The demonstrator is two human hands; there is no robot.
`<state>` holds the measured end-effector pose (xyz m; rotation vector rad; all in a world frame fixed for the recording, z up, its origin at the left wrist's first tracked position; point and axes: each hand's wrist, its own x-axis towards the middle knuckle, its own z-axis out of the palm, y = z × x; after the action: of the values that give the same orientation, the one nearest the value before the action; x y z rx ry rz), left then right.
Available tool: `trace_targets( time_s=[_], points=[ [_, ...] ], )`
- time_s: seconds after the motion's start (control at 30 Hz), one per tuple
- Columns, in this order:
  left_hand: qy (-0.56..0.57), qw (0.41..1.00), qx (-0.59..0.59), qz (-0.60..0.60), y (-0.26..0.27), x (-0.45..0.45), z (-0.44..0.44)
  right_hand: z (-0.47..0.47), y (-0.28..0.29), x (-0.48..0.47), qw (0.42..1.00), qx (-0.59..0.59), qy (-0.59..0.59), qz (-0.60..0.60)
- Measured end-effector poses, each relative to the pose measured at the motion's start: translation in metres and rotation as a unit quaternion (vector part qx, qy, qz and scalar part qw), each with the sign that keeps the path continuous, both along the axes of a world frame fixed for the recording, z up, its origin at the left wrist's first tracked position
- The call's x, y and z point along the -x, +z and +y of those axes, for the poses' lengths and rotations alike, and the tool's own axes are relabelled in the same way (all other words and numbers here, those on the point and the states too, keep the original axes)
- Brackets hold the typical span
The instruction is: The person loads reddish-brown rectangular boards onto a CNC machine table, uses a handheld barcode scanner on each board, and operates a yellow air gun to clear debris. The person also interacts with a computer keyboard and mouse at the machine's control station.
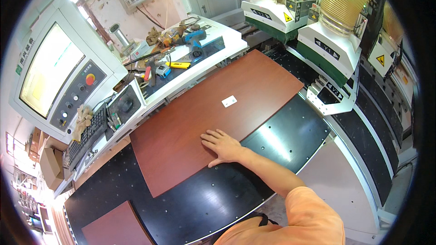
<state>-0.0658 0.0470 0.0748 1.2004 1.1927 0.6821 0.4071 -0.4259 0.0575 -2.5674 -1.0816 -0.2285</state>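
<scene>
My right hand lies palm down on a reddish-brown wood-look panel, fingers spread, near the edge closest to me. Nothing is held in it. A small white label with a printed mark sits on the panel, beyond my fingertips. The panel rests on a black machine bed dotted with small holes. At the lower left, a second reddish-brown panel is on the same bed, partly cut off by the picture's rim. My left hand is out of view.
White machining heads with ribbed hoses stand by the panel's far right end. Along its left run a bench with a blue cordless power tool, a tape measure, a keyboard and a control cabinet with a red emergency-stop button.
</scene>
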Motion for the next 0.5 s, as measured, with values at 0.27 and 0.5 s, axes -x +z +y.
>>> trace_targets(
  time_s=[0.27, 0.5],
  points=[
    [0.003, 1.0, 0.003, 0.004, 0.003, -0.007, 0.003, -0.056, 0.007, -0.018, 1.0, 0.002, -0.022, 0.011],
    [0.032, 0.999, 0.007, -0.03, -0.007, 0.039, 0.022, -0.056, 0.01, -0.02, 1.0, -0.021, -0.009, 0.007]
  ],
)
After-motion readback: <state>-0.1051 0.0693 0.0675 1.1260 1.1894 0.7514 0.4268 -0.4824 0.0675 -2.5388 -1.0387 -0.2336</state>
